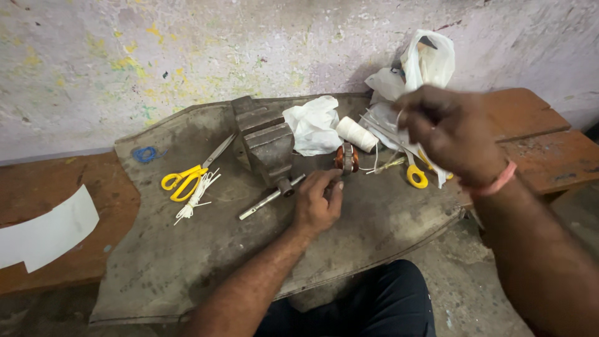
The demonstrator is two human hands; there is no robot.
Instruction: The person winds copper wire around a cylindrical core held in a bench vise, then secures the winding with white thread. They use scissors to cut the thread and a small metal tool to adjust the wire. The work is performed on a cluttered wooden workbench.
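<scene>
My left hand (pixel 317 203) rests on the grey mat and holds a small copper-wound motor coil (pixel 346 158) upright with its fingertips. My right hand (pixel 450 134) is raised above the mat's right side, fingers pinched on a thin white thread (pixel 400 118) that runs down toward the coil. A spool of white thread (pixel 357 133) lies just behind the coil. The right hand hides part of the things beneath it.
A metal bench vise (pixel 265 143) with its handle stands mid-mat. Yellow scissors (pixel 187 178) and cut white strings (pixel 196 196) lie left; a second yellow scissors (pixel 416 175) lies right. White plastic bags (pixel 424 62) sit against the wall. A white paper strip (pixel 47 234) lies on the wooden bench.
</scene>
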